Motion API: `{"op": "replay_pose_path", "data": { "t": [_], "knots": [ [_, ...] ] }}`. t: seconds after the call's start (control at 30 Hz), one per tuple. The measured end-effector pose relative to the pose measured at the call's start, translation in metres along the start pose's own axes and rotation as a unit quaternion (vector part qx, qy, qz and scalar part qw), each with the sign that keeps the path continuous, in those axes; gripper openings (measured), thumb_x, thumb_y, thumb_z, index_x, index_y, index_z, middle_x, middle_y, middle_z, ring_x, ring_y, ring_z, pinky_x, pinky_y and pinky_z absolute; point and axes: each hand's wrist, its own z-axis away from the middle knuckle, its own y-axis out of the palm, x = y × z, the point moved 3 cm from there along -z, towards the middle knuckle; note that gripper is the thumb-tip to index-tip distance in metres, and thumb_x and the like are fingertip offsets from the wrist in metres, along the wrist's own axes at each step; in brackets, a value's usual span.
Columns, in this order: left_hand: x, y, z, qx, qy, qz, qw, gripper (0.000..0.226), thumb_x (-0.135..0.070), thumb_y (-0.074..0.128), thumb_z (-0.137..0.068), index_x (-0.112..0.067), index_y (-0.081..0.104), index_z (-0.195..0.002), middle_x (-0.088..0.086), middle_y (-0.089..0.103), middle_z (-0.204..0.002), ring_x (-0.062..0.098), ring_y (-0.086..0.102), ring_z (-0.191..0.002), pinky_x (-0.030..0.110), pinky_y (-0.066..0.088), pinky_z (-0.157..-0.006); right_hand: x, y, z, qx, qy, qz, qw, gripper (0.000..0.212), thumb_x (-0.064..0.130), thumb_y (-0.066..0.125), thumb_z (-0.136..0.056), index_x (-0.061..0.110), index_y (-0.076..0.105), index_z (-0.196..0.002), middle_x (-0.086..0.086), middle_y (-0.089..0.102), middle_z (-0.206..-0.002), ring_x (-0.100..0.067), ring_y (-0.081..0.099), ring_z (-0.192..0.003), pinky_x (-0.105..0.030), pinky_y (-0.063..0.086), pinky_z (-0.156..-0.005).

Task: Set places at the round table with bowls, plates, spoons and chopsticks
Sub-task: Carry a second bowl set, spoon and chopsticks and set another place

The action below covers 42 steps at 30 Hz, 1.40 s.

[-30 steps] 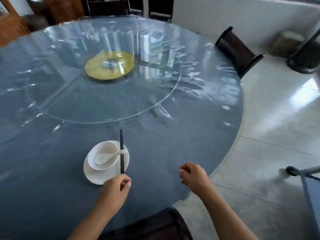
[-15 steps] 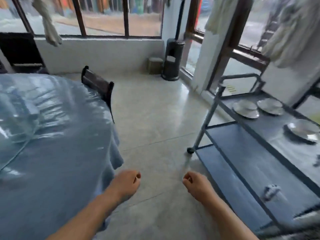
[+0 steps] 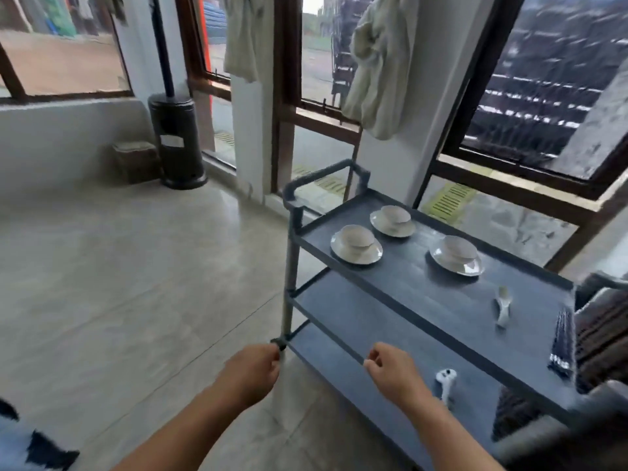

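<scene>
Three place sets: each a white bowl [image 3: 356,236] on a white plate [image 3: 356,258], on the top shelf of the cart [image 3: 424,287] toward its left end. One set is near the front edge, two sit farther back.
One white spoon [image 3: 502,305], right of the sets, long axis front to back.
One dark bundle of chopsticks [image 3: 562,338] at the shelf's right end, same axis.
The right hand [image 3: 396,372] is below the front edge and nearer; everything lies up and ahead of it. Fingers loosely curled, holding nothing.
The left hand [image 3: 253,375] is by the cart's left front foot, fingers curled, empty.
Likely next: an upward reach.
</scene>
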Motion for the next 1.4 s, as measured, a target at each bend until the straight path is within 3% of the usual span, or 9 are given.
{"op": "replay_pose_path", "data": {
  "t": [0.2,0.37,0.5,0.6,0.73,0.87,1.03,1.17,1.4],
  "knots": [
    [-0.025,-0.016,-0.138,0.055,0.079,-0.028,0.995,0.025,-0.021,0.046,-0.095,-0.024,0.064,-0.112,-0.002,0.067,-0.118,0.02,0.062,-0.107,0.032,0.051,-0.088,-0.004,-0.024,-0.081,-0.023,0.087,-0.029,0.995,0.015,0.031,0.055,-0.091,0.018,0.059,-0.086,0.003,0.061,-0.081,-0.018,0.055,-0.074,-0.028,0.037,-0.061],
    [-0.049,-0.011,-0.24,0.069,0.113,-0.047,0.99,0.027,-0.022,0.047,-0.095,-0.025,0.065,-0.116,-0.002,0.067,-0.117,0.019,0.062,-0.105,0.032,0.053,-0.088,-0.03,-0.037,-0.154,-0.022,0.13,-0.052,0.99,0.018,0.032,0.056,-0.092,0.016,0.063,-0.095,0.0,0.068,-0.093,-0.021,0.063,-0.087,-0.032,0.05,-0.075],
    [-0.056,-0.007,-0.323,0.066,0.107,-0.035,0.991,0.025,-0.034,0.052,-0.093,-0.028,0.061,-0.116,-0.005,0.067,-0.12,0.016,0.062,-0.104,0.032,0.054,-0.088,-0.057,-0.046,-0.227,-0.028,0.147,-0.07,0.986,0.02,0.037,0.055,-0.093,0.019,0.062,-0.097,-0.002,0.069,-0.099,-0.024,0.063,-0.092,-0.032,0.049,-0.077],
    [-0.061,-0.004,-0.374,0.056,0.081,-0.008,0.995,0.043,-0.051,0.057,-0.093,-0.028,0.055,-0.129,-0.003,0.063,-0.128,0.016,0.063,-0.111,0.032,0.054,-0.093,-0.07,-0.051,-0.275,-0.019,0.164,-0.115,0.98,0.021,0.037,0.055,-0.093,0.017,0.061,-0.096,-0.003,0.069,-0.096,-0.024,0.063,-0.091,-0.033,0.048,-0.076],
    [-0.067,0.005,-0.43,0.028,0.049,0.039,0.998,0.062,-0.058,0.052,-0.094,-0.025,0.04,-0.145,0.004,0.046,-0.147,0.024,0.058,-0.123,0.036,0.047,-0.097,-0.082,-0.053,-0.322,-0.029,0.194,-0.199,0.96,0.023,0.039,0.057,-0.092,0.017,0.058,-0.089,-0.007,0.071,-0.085,-0.028,0.069,-0.078,-0.04,0.057,-0.076],
    [-0.068,0.018,-0.481,0.07,0.015,0.079,0.994,0.075,-0.058,0.055,-0.093,-0.017,0.032,-0.152,0.012,0.041,-0.154,0.027,0.046,-0.138,0.04,0.04,-0.108,-0.091,-0.044,-0.352,-0.019,0.235,-0.293,0.926,0.017,0.032,0.058,-0.09,0.016,0.056,-0.087,-0.014,0.07,-0.074,-0.024,0.066,-0.05,-0.047,0.061,-0.056],
    [-0.069,0.026,-0.521,0.135,0.065,0.15,0.977,0.05,-0.059,0.064,-0.086,-0.029,0.052,-0.125,-0.003,0.062,-0.12,0.012,0.062,-0.102,0.03,0.051,-0.078,-0.085,-0.032,-0.376,-0.02,0.262,-0.341,0.902,0.017,0.031,0.059,-0.089,0.015,0.055,-0.086,-0.009,0.069,-0.061,-0.022,0.062,-0.043,-0.041,0.058,-0.05],
    [-0.066,0.031,-0.535,0.156,0.108,0.193,0.963,0.028,-0.048,0.071,-0.086,-0.027,0.064,-0.103,-0.01,0.067,-0.096,0.008,0.065,-0.086,0.02,0.05,-0.067,-0.068,-0.029,-0.379,-0.042,0.312,-0.323,0.893,0.019,0.033,0.061,-0.089,0.016,0.053,-0.086,-0.007,0.068,-0.059,-0.022,0.064,-0.044,-0.036,0.056,-0.05],
    [-0.067,0.035,-0.544,0.21,0.11,0.143,0.961,0.05,-0.078,0.05,-0.072,-0.046,0.043,-0.109,-0.016,0.051,-0.108,0.002,0.056,-0.089,0.029,0.044,-0.069,-0.059,-0.029,-0.383,-0.052,0.36,-0.252,0.897,0.022,0.03,0.063,-0.091,0.018,0.049,-0.079,-0.005,0.064,-0.059,-0.016,0.061,-0.041,-0.035,0.053,-0.047]
  ]
}}
